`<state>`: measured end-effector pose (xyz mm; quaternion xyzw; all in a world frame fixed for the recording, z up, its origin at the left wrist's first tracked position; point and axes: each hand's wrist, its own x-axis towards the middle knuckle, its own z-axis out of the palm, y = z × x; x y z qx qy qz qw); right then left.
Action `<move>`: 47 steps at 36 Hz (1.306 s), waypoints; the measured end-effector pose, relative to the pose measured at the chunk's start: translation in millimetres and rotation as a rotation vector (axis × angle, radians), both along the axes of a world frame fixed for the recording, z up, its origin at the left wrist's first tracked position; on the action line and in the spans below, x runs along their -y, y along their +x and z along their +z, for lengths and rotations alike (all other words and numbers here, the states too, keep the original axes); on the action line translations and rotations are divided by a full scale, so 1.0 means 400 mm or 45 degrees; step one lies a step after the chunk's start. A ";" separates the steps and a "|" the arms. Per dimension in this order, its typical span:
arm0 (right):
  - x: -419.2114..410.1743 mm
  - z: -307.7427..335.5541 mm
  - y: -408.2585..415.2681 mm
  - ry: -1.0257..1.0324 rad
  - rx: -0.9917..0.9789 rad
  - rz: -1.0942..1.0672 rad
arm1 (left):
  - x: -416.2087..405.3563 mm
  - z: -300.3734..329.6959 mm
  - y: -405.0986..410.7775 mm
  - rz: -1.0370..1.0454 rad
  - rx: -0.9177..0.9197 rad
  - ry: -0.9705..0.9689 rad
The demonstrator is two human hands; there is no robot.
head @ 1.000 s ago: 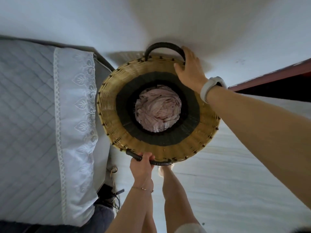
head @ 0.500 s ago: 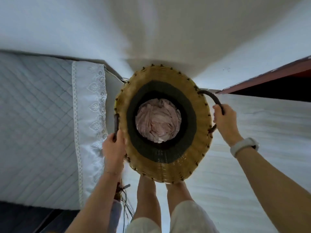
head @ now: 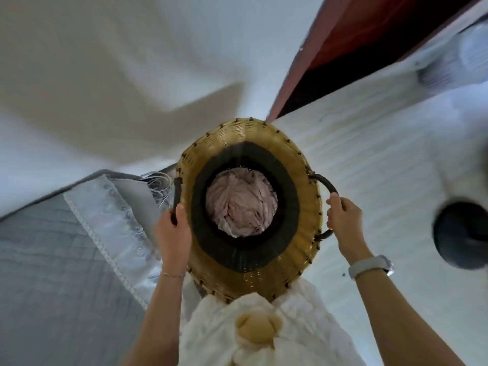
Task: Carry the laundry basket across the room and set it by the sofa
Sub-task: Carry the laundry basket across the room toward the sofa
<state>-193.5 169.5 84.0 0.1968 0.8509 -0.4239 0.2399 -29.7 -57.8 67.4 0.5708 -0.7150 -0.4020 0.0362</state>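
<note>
A round woven laundry basket [head: 301, 186], tan with a black inner band, hangs in front of my body, held off the floor. Pale pink cloth [head: 241, 204] is bunched at its bottom. My left hand [head: 173, 231] is closed around the black handle on the basket's left side. My right hand [head: 343, 220], with a white watch on the wrist, grips the black loop handle on the right side. The basket's near rim touches my white top.
A grey quilted cover with a white lace edge [head: 105, 233] lies at the left, close to the basket. A dark red door [head: 356, 43] stands ahead at the upper right. A black round object [head: 459, 233] sits on the pale floor at the right.
The basket has come up closer to my body and the view has swung to the right. Both hands keep their grip on the side handles. The red door now looms larger ahead.
</note>
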 end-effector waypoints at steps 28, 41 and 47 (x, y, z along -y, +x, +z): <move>-0.817 0.128 0.779 -0.073 -0.212 -1.792 | -0.918 0.222 -0.178 -1.855 -0.120 0.043; -1.163 0.125 1.096 0.062 -0.242 -2.295 | -1.498 0.248 -0.007 -2.303 -0.104 0.150; -1.318 0.149 1.153 0.199 -0.272 -2.414 | -1.746 0.255 0.029 -2.419 -0.076 0.267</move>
